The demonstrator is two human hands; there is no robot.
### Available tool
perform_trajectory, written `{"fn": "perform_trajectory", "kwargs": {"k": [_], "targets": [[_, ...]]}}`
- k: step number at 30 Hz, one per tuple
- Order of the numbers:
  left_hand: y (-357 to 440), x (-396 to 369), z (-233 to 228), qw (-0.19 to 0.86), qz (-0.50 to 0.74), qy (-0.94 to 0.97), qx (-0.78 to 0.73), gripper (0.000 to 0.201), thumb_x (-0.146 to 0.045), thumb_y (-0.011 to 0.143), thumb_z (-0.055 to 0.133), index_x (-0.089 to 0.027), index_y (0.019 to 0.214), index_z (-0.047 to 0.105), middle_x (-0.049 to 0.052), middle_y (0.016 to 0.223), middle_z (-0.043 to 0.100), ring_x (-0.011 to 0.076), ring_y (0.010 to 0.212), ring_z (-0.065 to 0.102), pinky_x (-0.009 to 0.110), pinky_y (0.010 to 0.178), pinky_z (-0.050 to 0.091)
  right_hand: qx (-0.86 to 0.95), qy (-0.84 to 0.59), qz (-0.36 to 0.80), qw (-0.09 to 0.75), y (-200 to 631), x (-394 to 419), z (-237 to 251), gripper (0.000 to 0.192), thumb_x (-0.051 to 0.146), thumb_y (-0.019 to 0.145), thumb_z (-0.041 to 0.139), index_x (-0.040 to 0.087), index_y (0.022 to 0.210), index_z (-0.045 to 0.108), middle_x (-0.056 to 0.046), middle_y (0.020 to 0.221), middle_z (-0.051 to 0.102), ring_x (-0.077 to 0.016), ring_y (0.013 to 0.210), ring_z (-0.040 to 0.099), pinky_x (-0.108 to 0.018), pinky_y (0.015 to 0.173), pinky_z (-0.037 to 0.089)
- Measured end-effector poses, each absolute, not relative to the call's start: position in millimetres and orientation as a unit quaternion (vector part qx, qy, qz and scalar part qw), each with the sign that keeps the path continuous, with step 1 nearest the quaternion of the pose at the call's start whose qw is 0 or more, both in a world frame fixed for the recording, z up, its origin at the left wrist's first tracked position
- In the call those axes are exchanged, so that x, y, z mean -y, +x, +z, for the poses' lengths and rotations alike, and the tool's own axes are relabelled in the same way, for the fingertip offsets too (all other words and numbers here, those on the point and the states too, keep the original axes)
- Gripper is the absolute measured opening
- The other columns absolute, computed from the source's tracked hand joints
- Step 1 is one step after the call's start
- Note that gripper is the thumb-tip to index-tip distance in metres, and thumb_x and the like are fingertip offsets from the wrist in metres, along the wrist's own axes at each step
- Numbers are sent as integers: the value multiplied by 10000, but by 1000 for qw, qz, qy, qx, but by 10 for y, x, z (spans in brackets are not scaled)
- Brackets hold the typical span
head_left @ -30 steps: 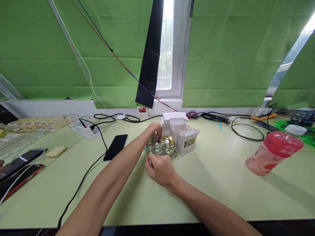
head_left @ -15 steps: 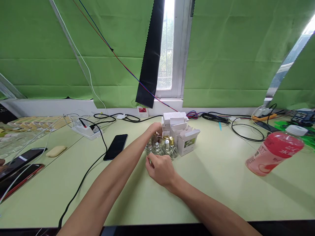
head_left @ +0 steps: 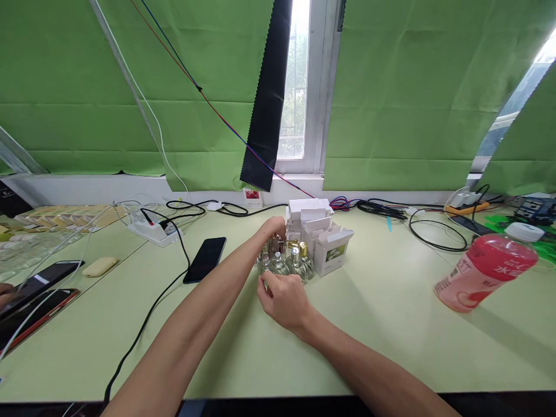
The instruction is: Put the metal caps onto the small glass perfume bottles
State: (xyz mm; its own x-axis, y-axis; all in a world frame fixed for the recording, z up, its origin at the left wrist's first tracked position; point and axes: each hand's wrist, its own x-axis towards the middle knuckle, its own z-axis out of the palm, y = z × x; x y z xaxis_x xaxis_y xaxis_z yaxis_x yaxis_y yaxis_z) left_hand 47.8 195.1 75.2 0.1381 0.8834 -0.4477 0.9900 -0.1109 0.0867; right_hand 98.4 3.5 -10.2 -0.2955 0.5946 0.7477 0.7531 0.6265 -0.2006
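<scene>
A pale green table (head_left: 391,324) runs along a wall hung with green cloth (head_left: 412,98), with a narrow window (head_left: 299,87) between the sheets. At the far left edge, two dark phones (head_left: 32,289) lie flat, one with a red rim, and a small cream bar (head_left: 99,267) rests just beyond them. Farther back sits a white power strip (head_left: 153,231), from which a black cable (head_left: 147,315) trails toward the near edge. A black phone (head_left: 205,259) lies face up beside that cable.

In the middle, the person's left hand (head_left: 273,227) reaches over the back of a cluster of small glass perfume bottles (head_left: 295,263) with silver and gold caps; its fingers curl down among the caps, but whether they grip one cannot be told. The right hand (head_left: 284,298) sits at the near side of the cluster, fingers curled, thumb and forefinger pinched against the front bottle. The bottles stand upright, touching one another, just in front of a stack of small white boxes (head_left: 310,214); one open white box (head_left: 332,249) with a flower print stands right beside them.

Toward the right, black cords (head_left: 434,231) loop near the wall, and a pink drink bottle (head_left: 484,266) with a white cap lies tilted on its side, well apart from the hands.
</scene>
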Motion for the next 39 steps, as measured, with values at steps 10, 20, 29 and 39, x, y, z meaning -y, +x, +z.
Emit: {"fn": "perform_trajectory", "kwargs": {"k": [10, 20, 29, 39], "targets": [[367, -2046, 737, 248, -122, 706, -652, 368, -357, 948, 586, -156, 1256, 566, 104, 1250, 593, 226, 1070, 615, 443, 895, 548, 798, -424, -90, 419, 983, -32, -109, 226, 178, 897, 515, 197, 672, 495, 46, 511, 576, -86, 414, 498, -247, 474, 208], [120, -2054, 819, 325, 83, 696, -635, 354, -307, 704, 824, -90, 943, 677, 113, 796, 725, 204, 684, 713, 284, 633, 597, 790, -421, -84, 438, 982, -33, -78, 214, 170, 887, 531, 197, 675, 523, 45, 515, 599, -94, 412, 523, -264, 467, 218], [-179, -1758, 1143, 420, 284, 679, -531, 478, -395, 585, 905, -119, 886, 657, 80, 789, 705, 211, 714, 718, 373, 770, 621, 782, -409, -94, 462, 984, -54, -101, 233, 164, 882, 519, 191, 650, 516, 52, 485, 571, -85, 390, 503, -258, 461, 220], [-347, -1082, 1232, 589, 389, 617, -347, 414, -336, 657, 883, -114, 943, 683, 109, 907, 745, 187, 772, 718, 346, 791, 608, 744, -380, -42, 549, 1048, -86, -18, 199, 198, 963, 466, 172, 821, 604, 50, 527, 605, -74, 413, 518, -214, 471, 309]]}}
